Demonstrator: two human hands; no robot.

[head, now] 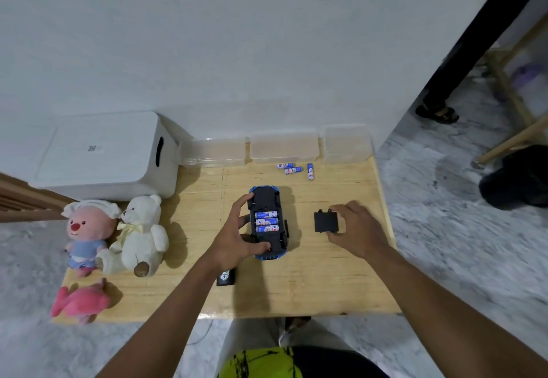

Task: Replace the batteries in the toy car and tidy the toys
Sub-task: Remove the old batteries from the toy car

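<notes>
A blue toy car (pixel 268 199) lies upside down in the middle of the low wooden table (pixel 311 282). Its battery bay is uncovered and holds three blue-and-white batteries (pixel 266 221). My left hand (pixel 237 238) grips the car along its left side. To the right of the car the black battery cover (pixel 325 221) lies flat, and my right hand (pixel 354 229) has thumb and fingers pinched on its right edge. Three loose batteries (pixel 293 169) lie near the back of the table.
A white lidded bin (pixel 103 155) stands at the back left, three clear plastic boxes (pixel 283 147) along the wall. A pink-faced plush (pixel 84 232), a white teddy bear (pixel 142 235) and a pink plush (pixel 80 302) sit at the left. A black remote (pixel 226 277) lies under my left wrist.
</notes>
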